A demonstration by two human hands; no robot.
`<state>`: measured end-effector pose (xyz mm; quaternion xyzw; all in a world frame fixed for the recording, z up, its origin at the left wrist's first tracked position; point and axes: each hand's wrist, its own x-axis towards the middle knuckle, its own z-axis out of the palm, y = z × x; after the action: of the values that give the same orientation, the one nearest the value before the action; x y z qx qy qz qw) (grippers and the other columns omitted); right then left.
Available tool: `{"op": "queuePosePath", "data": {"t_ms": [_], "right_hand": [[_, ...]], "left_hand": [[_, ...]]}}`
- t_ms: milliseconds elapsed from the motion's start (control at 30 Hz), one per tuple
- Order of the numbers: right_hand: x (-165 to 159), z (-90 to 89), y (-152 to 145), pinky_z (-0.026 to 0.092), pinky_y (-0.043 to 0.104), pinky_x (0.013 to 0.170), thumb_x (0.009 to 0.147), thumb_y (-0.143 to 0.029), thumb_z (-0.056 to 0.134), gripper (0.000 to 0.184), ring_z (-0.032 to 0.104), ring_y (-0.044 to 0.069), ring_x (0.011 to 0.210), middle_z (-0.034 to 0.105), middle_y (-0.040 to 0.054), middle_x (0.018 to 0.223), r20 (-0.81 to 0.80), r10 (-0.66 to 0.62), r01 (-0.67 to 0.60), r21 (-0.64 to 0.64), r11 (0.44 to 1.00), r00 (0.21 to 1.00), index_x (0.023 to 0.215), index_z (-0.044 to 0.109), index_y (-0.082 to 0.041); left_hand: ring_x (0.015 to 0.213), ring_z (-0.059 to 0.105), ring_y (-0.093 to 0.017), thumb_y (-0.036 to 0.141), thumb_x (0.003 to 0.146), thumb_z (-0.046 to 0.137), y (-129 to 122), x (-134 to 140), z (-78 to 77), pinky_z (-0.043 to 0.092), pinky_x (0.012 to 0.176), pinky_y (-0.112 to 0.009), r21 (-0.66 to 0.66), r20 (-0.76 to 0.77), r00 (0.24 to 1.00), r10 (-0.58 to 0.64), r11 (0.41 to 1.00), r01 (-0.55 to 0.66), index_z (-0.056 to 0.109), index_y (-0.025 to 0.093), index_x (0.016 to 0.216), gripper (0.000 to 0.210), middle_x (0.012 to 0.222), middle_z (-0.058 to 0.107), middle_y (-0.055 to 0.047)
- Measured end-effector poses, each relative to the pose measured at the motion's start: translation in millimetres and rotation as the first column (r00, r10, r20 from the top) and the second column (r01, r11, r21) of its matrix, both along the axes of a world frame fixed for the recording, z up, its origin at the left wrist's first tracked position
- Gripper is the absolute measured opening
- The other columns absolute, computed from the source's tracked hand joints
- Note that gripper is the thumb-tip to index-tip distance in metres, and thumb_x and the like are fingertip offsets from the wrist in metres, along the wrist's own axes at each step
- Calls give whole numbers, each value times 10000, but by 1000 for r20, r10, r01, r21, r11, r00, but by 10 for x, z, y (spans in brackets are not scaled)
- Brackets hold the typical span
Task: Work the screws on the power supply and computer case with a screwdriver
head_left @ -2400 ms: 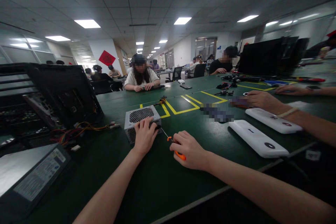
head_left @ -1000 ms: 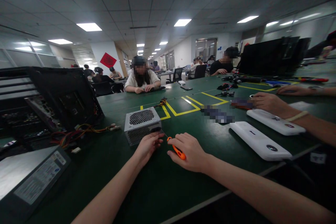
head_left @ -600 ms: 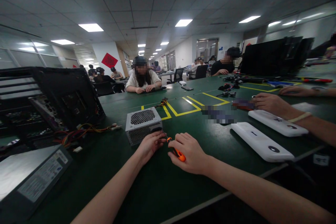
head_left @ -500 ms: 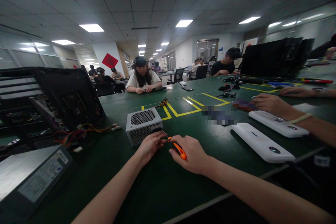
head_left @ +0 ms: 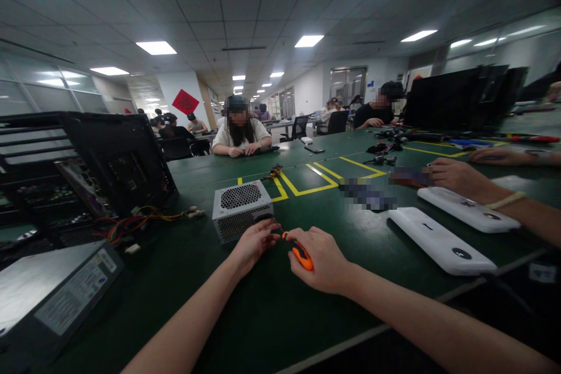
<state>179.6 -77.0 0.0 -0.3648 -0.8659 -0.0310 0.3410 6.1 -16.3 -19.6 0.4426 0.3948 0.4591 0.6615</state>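
Note:
My right hand (head_left: 322,260) is closed around the orange and black handle of a screwdriver (head_left: 302,257). Its thin shaft slants up and left to the near right corner of a grey metal power supply (head_left: 243,204), which has perforated sides. Where the tip ends is hidden. Right beside that corner is my left hand (head_left: 256,242), fingers bent and drawn together near the shaft. Whatever they pinch, if anything, is too small to make out.
An open black computer case (head_left: 114,163) stands left, with coloured cables (head_left: 135,219) beside it. Another labelled power supply (head_left: 61,292) lies front left. White power banks (head_left: 442,239) sit right, near a co-worker's hand (head_left: 456,178). Yellow tape (head_left: 311,190) marks the green table.
My right hand has shifted slightly on the screwdriver, and less of the orange handle shows. The power supply keeps its place on the table; the whole view has moved a little.

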Motion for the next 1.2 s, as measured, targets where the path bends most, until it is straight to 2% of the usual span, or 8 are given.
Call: {"op": "queuePosePath", "data": {"t_ms": [133,333,433,567,700,833,1000,1200], "right_hand": [[-2,-2,8,320,295,690,700,-229,523,177,476,156,727,536,35,788,72,16,-21,70,997,997,867,546,-177],[-25,15,9,334,277,657,806,-290,460,197,479,129,639,558,17,748,6,-22,21,14,1000,1000,954,509,-170],[-17,9,12,332,277,671,742,-221,502,178,480,129,651,558,12,753,20,16,-16,3,1000,1000,912,505,-167],[-3,-1,17,311,288,668,654,-179,532,193,461,154,710,532,25,774,86,36,-42,67,997,996,846,543,-182],[-13,5,16,306,281,655,736,-240,502,137,461,144,684,527,25,749,88,17,-26,98,995,996,847,560,-184],[-24,22,13,321,268,645,824,-297,436,192,489,127,638,576,23,747,26,7,-9,69,998,1000,923,546,-175],[-3,19,20,334,278,646,810,-272,438,178,519,135,644,602,36,747,-18,16,-14,96,995,1000,893,554,-165],[-24,-4,42,345,291,665,800,-255,442,186,513,137,662,589,31,747,9,134,-134,117,984,991,931,537,-161]], "left_hand": [[666,576,-82,63,738,510,11,3,-21,432,620,-208,21,16,1000,-13,1000,13,535,110,1038,305,1110,556,-135],[663,573,-80,71,743,520,-5,5,-2,426,615,-200,3,-3,1000,7,1000,-7,539,114,1044,304,1075,573,-129],[657,569,-77,70,744,520,-12,5,6,425,615,-201,14,-2,1000,-10,1000,10,532,109,1049,308,1071,570,-129],[671,569,-80,77,737,532,-6,1,-14,429,635,-210,36,16,999,-36,999,36,523,110,1060,324,1090,560,-132],[675,570,-82,85,732,549,-2,1,-28,432,634,-209,37,24,999,-31,999,31,523,115,1063,333,1065,574,-129],[702,578,-93,83,723,561,3,3,-31,434,629,-200,28,12,1000,-17,999,17,521,113,1068,348,1030,594,-127],[680,577,-86,102,732,559,-6,13,-19,438,623,-202,32,-3,1000,-13,999,13,502,110,1100,372,1049,590,-132],[719,600,-116,60,758,492,-6,4,-23,466,667,-231,-6,34,999,-4,1000,4,514,84,1008,252,970,613,-131]]}}
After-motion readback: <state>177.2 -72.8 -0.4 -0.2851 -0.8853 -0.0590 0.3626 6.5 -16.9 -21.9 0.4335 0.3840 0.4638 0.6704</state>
